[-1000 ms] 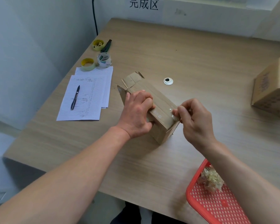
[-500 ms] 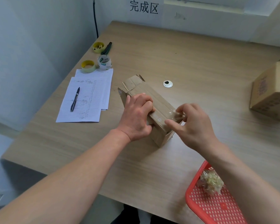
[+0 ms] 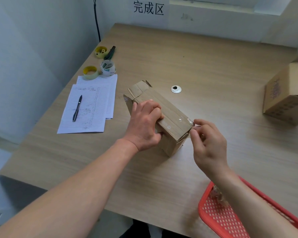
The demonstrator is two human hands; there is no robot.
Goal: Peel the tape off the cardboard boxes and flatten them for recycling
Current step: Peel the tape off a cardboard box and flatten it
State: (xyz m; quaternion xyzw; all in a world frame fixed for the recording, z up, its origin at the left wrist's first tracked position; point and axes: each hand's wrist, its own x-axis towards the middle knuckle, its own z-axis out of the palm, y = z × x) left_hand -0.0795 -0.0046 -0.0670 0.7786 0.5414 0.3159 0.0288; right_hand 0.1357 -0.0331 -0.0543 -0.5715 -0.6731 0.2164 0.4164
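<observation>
your left hand (image 3: pixel 144 124) grips the cardboard box (image 3: pixel 172 115) at the middle of the table (image 3: pixel 213 66). its long axis runs from far-left to near-right. your right hand (image 3: pixel 207 143) pinches the clear tape (image 3: pixel 190 121) at the near-right corner, so i think you should pull back along this axis.

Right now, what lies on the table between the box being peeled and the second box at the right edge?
Head view: only bare table between box and second box.
</observation>
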